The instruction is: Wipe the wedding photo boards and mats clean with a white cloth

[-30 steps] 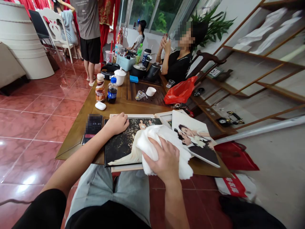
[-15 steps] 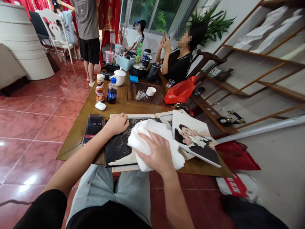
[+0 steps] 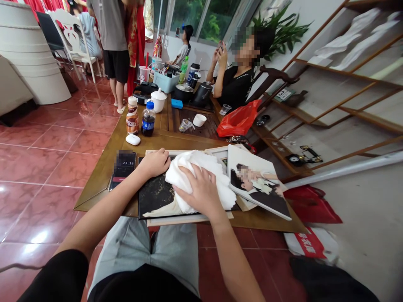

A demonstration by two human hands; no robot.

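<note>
Wooden table [image 3: 100, 186] above glossy red floor tiles [image 3: 47, 167]

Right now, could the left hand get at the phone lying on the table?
Probably yes. The left hand rests on the dark framed photo, right beside the phone, and nothing appears to stand between them; it would only need to lift off.

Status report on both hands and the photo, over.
Left hand on upper edge of dark wedding-photo board. Right hand pressing white fluffy cloth onto it. Glossy white-edged portrait board leaning alongside, right.
</note>
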